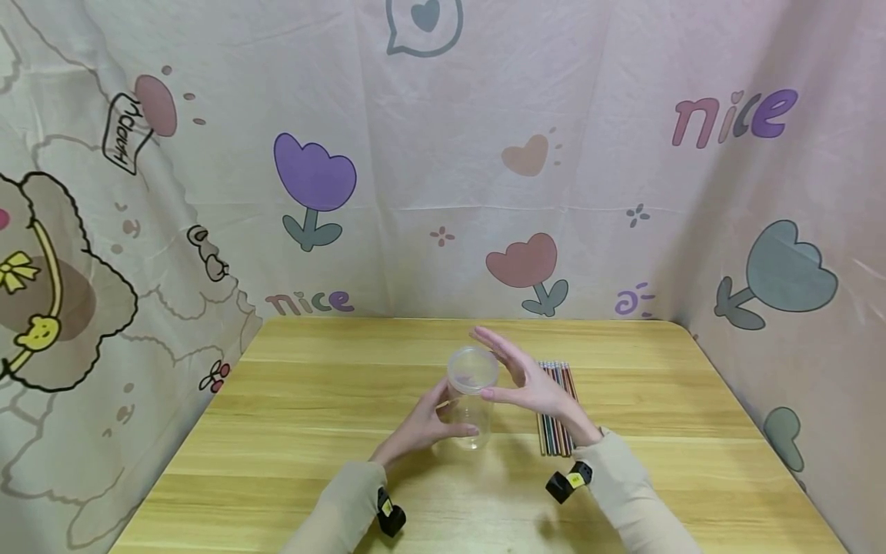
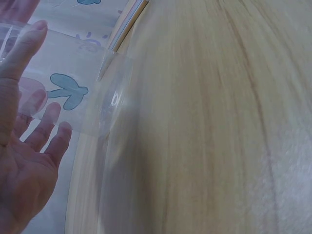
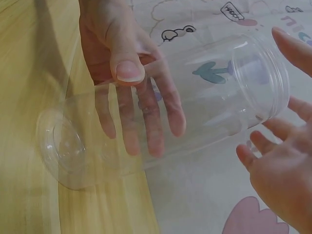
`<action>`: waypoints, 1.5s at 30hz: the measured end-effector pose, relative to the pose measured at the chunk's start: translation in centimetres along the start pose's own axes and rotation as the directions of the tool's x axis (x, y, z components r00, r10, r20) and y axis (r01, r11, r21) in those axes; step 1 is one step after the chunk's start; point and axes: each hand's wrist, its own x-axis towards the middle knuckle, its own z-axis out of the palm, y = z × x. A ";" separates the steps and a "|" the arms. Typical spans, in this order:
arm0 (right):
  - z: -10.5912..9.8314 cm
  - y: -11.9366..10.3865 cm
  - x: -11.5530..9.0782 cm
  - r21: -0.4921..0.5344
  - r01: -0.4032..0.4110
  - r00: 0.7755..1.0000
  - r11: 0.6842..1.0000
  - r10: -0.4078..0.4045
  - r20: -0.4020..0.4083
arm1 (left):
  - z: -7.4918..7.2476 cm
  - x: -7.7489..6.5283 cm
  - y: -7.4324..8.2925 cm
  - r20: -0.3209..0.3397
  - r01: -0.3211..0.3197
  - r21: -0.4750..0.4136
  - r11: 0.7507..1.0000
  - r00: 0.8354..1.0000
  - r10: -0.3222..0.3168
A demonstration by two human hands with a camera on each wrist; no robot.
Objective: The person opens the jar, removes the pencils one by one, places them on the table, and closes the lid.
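A clear plastic jar [image 1: 473,412] stands roughly upright in front of me, its round top [image 1: 473,368] ringed by a ridged rim. My left hand [image 1: 422,423] holds its side; in the right wrist view the left thumb [image 3: 129,70] crosses the near wall and the fingers show through the plastic. Around the upper end, my right hand [image 1: 529,385] is spread with fingers mostly straight, the thumb beside the rim. Whether the right hand touches the rim, I cannot tell. Whether the jar's base rests on the table is also unclear.
A row of several colored pencils [image 1: 556,431] lies side by side on the wooden table [image 1: 332,385], partly hidden behind my right hand and wrist. A printed cloth [image 1: 429,154] hangs along the table's back and sides. Each sleeve carries a small black camera [image 1: 569,482].
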 end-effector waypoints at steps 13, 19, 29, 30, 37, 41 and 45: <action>0.2 0.1 0.1 -0.022 0.000 0.998 1.000 -0.001 -0.063 | 0.0 0.1 0.0 0.003 -0.003 -0.003 1.000 1.000 0.003; 0.7 0.1 0.3 -0.122 -0.043 0.993 0.992 0.028 -0.118 | 0.0 0.1 0.0 0.000 -0.006 0.003 1.000 1.000 0.006; 0.7 0.1 0.2 -0.059 -0.081 0.995 0.995 0.077 -0.069 | -0.1 0.1 -0.1 -0.003 -0.022 0.001 1.000 1.000 0.022; 0.7 0.1 0.2 -0.058 -0.089 0.993 0.994 0.084 -0.079 | -0.1 0.1 -0.1 -0.002 -0.022 0.002 1.000 1.000 0.022; 1.1 0.2 0.0 -0.104 -0.103 0.985 0.989 0.087 -0.147 | 0.0 0.1 0.0 0.002 -0.017 0.009 1.000 1.000 0.017; 1.3 0.3 -0.1 -0.155 -0.139 0.976 0.978 0.110 -0.186 | 0.0 0.1 0.0 0.005 -0.015 0.016 1.000 1.000 0.015; 1.5 0.2 -0.2 -0.153 -0.171 0.968 0.973 0.138 -0.208 | 0.0 0.0 0.1 0.003 -0.020 0.024 1.000 1.000 0.020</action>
